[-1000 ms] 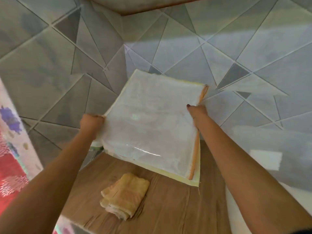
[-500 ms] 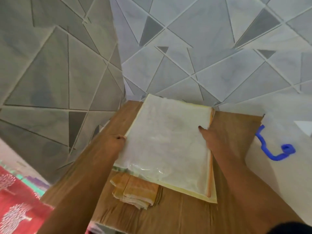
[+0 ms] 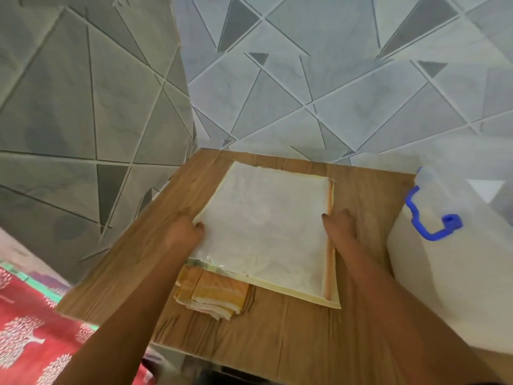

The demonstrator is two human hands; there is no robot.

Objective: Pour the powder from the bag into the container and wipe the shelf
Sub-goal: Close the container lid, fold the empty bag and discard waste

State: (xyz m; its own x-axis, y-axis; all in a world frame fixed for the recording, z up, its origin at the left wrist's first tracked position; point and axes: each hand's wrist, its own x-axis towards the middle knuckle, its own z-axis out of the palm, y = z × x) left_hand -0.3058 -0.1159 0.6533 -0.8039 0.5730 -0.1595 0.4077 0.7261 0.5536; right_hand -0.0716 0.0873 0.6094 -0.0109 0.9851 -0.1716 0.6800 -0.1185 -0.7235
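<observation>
Now your left hand [image 3: 185, 234] and right hand [image 3: 341, 228] grip opposite edges of the flat powder bag [image 3: 266, 226], which lies on the wooden shelf [image 3: 291, 340], overlapping the folded orange cloth [image 3: 216, 297]; the white container [image 3: 455, 262] stands right of the bag.

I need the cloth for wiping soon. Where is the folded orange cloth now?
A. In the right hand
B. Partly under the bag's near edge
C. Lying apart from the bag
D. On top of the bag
B: the cloth sticks out from under the near edge of the bag on the shelf.
</observation>
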